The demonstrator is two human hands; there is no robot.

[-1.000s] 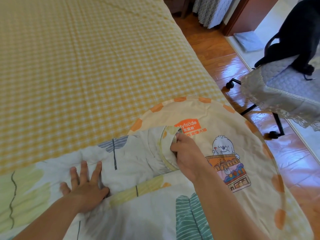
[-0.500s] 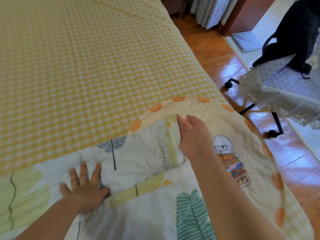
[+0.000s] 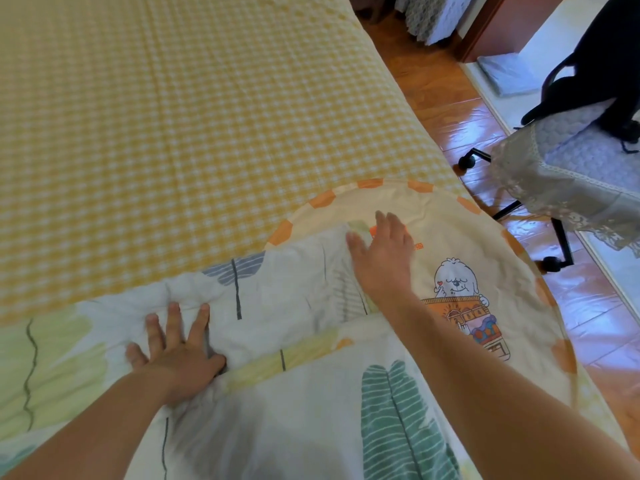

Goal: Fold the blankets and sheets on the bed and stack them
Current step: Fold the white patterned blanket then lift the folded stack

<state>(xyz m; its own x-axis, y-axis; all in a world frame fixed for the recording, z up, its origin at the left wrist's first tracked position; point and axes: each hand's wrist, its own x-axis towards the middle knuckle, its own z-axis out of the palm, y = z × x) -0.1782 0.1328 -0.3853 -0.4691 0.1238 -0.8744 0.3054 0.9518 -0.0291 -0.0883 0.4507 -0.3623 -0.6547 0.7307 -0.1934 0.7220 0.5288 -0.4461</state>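
On the bed, both hands lie flat with straight fingers: left hand presses the leaf-print sheet, right hand rests across its edge and the cartoon blanket.

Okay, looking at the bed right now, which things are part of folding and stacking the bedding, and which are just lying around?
Part of the job:
leaf-print sheet, pressed flat by the left hand
round cartoon-dog blanket, under the right hand

Just there:
yellow checked bed cover
covered office chair
folded cloth on the floor
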